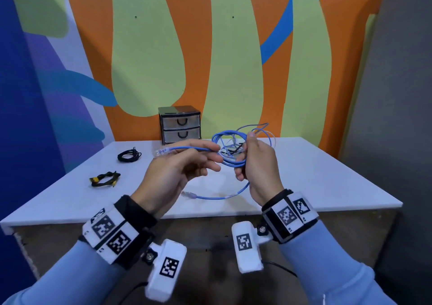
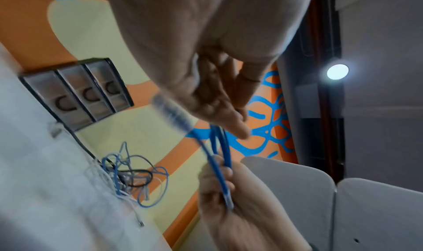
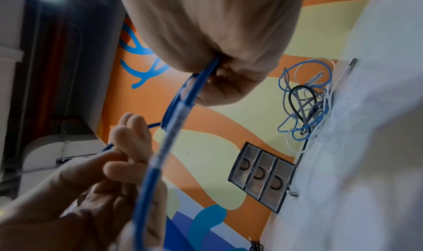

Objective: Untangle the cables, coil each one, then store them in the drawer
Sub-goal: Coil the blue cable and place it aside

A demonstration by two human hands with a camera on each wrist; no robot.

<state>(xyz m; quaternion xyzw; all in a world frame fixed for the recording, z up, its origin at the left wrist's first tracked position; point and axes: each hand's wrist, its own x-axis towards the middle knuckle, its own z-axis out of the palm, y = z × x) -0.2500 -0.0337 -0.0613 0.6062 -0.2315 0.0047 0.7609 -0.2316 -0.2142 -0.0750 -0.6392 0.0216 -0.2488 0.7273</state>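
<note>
Both hands hold one blue network cable (image 1: 230, 162) in the air above the white table (image 1: 315, 176). My right hand (image 1: 247, 159) grips its coiled loops upright. My left hand (image 1: 214, 155) pinches the free stretch beside the coil, and the clear plug (image 1: 161, 152) sticks out to the left. The cable's other end (image 1: 188, 195) hangs down below the hands. In the right wrist view the blue cable (image 3: 178, 114) runs out of my right hand (image 3: 219, 77) toward the left fingers (image 3: 128, 146). A tangle of blue, white and black cables (image 1: 259, 130) lies behind the hands.
A small three-drawer unit (image 1: 180, 124) with all drawers closed stands against the painted wall at the table's back. A coiled black cable (image 1: 129, 156) and a bundled black cable with yellow plugs (image 1: 105, 179) lie on the table's left side.
</note>
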